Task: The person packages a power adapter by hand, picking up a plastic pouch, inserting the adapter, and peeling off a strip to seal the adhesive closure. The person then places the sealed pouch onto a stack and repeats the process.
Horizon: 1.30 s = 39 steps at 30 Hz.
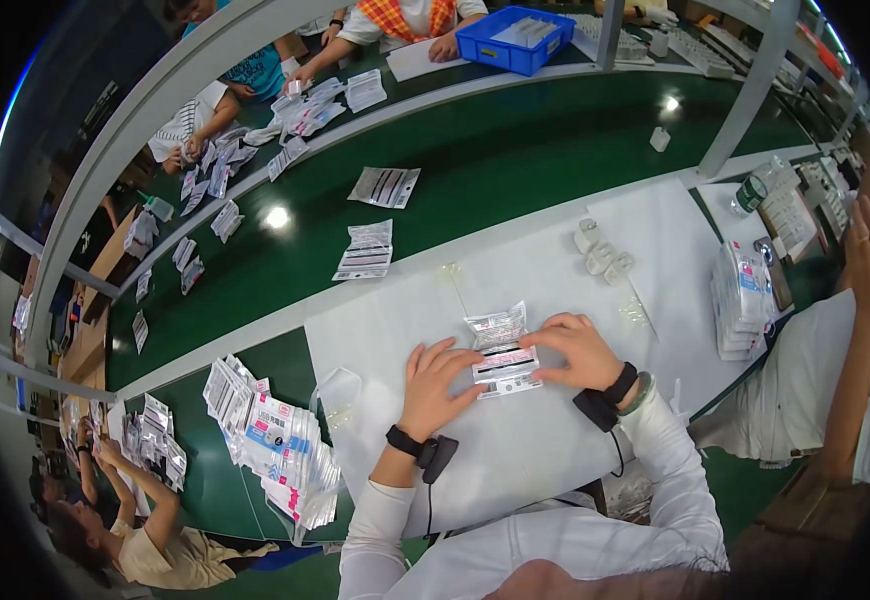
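A small silver and white foil packet point(505, 362) with pink and black print lies between my hands over the white sheet point(435, 470). My left hand point(437, 388) pinches its left edge, thumb at the lower side. On the opposite edge my right hand point(580, 352) grips it, with fingers curled at the top. The packet is creased across its middle, its upper part tilted up; I cannot tell what is inside. Beyond my right hand stand several small white plug-like blocks point(600, 258).
To my left is a heap of flat foil packets point(275, 440). A stack of packets point(740, 300) stands at the right, near a clear bottle point(750, 195). Two packets, a far one point(385, 187) and a nearer one point(365, 250), lie on the green belt point(515, 150). Co-workers sit around.
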{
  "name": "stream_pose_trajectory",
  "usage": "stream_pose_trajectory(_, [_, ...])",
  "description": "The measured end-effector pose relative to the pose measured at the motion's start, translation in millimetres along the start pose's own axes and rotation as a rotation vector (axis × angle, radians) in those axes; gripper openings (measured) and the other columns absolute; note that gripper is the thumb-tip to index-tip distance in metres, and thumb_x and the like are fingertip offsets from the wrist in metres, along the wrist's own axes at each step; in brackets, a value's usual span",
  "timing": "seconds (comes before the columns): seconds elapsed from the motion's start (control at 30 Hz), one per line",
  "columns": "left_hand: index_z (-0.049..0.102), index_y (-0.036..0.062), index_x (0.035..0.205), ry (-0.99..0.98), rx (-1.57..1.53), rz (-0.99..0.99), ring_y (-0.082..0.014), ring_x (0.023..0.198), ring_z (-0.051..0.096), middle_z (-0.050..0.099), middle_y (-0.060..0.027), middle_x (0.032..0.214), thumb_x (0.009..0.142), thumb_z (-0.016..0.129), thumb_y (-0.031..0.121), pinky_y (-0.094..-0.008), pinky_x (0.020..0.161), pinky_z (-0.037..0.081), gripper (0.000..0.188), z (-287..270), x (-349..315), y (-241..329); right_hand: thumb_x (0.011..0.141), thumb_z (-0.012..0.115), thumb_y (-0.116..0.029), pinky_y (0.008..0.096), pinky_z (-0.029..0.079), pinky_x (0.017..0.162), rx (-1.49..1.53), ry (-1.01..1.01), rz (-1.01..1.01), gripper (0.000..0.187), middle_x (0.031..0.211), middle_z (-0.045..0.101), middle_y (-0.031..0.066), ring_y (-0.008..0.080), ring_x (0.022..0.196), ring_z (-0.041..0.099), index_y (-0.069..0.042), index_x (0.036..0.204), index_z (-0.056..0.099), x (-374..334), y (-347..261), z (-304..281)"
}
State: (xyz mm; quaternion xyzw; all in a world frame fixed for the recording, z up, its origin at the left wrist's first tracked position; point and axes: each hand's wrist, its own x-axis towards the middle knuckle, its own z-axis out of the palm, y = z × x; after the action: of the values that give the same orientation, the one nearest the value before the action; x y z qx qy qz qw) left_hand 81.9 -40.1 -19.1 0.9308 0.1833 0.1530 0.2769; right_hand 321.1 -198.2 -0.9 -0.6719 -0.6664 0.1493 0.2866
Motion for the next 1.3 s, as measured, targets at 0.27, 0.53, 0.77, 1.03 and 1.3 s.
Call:
stream_pose_trajectory(0.27, [0.066,0.0277,0.118,0.115,0.081,-0.024,-0.0209,0.125,0.051,0.060,0.0005,0.123,0.079,0.074,0.027,-0.0510,0.111,0.026,0.040,16,6,2,0.072,0.079,-0.029,0.0380,0.039,0.093,-0.087,0.073,-0.001,0.045,0.113,0.062,-0.0014,0.0218,0.108,0.055,-0.023,0.115,0.069,0,3,5])
stream_pose_trajectory(0.53, [0.069,0.0322,0.115,0.177,0.211,0.008,-0.0216,0.123,0.052,0.057,-0.0002,0.129,0.083,0.071,0.025,-0.0511,0.111,0.027,0.033,9,5,-1,0.072,0.077,-0.018,0.0369,0.045,0.087,-0.144,0.129,-0.026,0.043,0.117,0.059,-0.0001,0.0208,0.105,0.057,-0.022,0.114,0.070,-12,33,-2])
stream_pose_trajectory(0.77, [0.068,0.0252,0.114,0.201,0.314,-0.149,-0.0214,0.122,0.052,0.058,-0.0004,0.130,0.084,0.069,0.025,-0.0523,0.111,0.028,0.030,-25,-13,11,0.073,0.075,-0.014,0.0402,0.047,0.091,-0.075,0.250,-0.145,0.059,0.116,0.062,0.0044,0.0291,0.108,0.057,-0.015,0.129,0.059,56,-5,-6])
stream_pose_trajectory(1.03, [0.067,0.0172,0.112,0.281,0.416,-0.485,-0.0230,0.113,0.058,0.062,-0.0029,0.125,0.084,0.069,0.025,-0.0523,0.093,0.042,0.029,-129,-103,-10,0.072,0.078,-0.015,0.0442,0.043,0.099,-0.125,-0.438,-0.004,0.073,0.134,0.052,0.0168,0.0375,0.119,0.050,-0.009,0.138,0.048,127,-7,-68])
stream_pose_trajectory(1.3, [0.070,0.0139,0.102,0.410,0.935,-0.713,-0.0219,0.097,0.065,0.069,-0.0027,0.100,0.079,0.070,0.032,-0.0423,0.085,0.047,0.029,-117,-185,-75,0.075,0.074,-0.007,0.0405,0.037,0.108,-0.157,0.297,-0.264,0.073,0.138,0.048,0.0197,0.0378,0.127,0.046,-0.003,0.141,0.043,121,10,-26])
